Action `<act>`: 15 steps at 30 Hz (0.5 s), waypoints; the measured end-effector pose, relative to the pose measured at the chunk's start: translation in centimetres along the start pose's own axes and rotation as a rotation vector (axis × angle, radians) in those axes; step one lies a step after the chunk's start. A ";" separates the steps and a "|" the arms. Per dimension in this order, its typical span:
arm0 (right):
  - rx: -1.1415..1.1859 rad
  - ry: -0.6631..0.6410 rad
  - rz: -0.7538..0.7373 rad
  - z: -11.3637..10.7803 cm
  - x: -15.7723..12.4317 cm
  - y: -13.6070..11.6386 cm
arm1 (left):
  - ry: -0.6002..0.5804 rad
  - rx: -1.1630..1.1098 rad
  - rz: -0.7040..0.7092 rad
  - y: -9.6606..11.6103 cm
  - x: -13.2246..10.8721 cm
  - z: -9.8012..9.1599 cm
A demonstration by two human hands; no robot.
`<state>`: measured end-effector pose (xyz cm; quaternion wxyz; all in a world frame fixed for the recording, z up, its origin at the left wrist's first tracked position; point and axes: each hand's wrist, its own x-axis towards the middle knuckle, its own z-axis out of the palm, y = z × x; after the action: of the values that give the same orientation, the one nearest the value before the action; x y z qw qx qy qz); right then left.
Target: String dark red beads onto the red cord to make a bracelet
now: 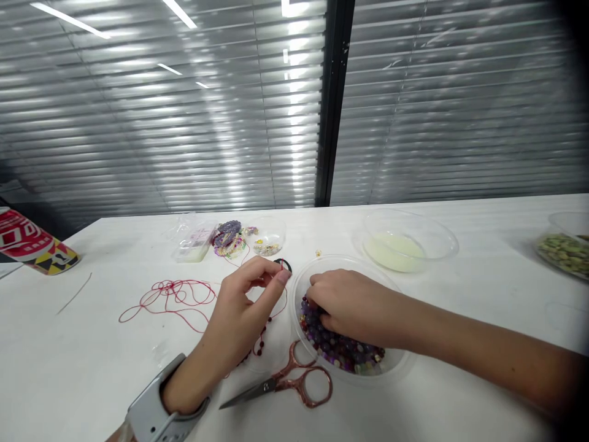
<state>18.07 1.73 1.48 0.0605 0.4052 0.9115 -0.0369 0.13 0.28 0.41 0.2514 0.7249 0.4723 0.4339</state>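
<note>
My left hand (251, 307) pinches a red thread (282, 265) between thumb and forefinger, left of the bowl. Dark red beads (260, 347) hang on the thread below this hand. A grey watch (159, 399) is strapped to my left wrist. My right hand (345, 307) reaches into a clear round bowl (398, 359), its fingers curled down among purple and dark beads (338, 347). Its fingertips are hidden, so whatever they pinch does not show. Scissors with rose-gold handles (294, 380) lie just in front of the bowl, blades pointing left.
Loose red cord (172, 294) lies coiled on the left. Behind it are a plastic packet (196, 242), bead bracelets (229, 236) and a small dish (269, 236). Farther right stand a bowl with pale yellow contents (396, 252) and a green-filled container (564, 252). A red can (34, 242) is far left.
</note>
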 end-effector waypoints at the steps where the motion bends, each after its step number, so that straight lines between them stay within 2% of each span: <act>1: 0.007 -0.001 0.000 0.0 0.1 0.1 | -0.008 0.004 -0.001 0.0 0.0 0.0; 6: 0.056 -0.006 -0.029 -0.7 0.0 0.5 | -0.039 0.010 -0.033 -0.2 0.0 0.1; 15: 0.332 0.046 -0.059 -2.8 -1.0 1.6 | -0.059 -0.003 -0.014 0.0 -0.1 0.2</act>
<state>19.65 2.39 4.41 -0.0292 0.3832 0.9055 -0.1797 0.25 0.19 0.29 0.2694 0.7337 0.4690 0.4113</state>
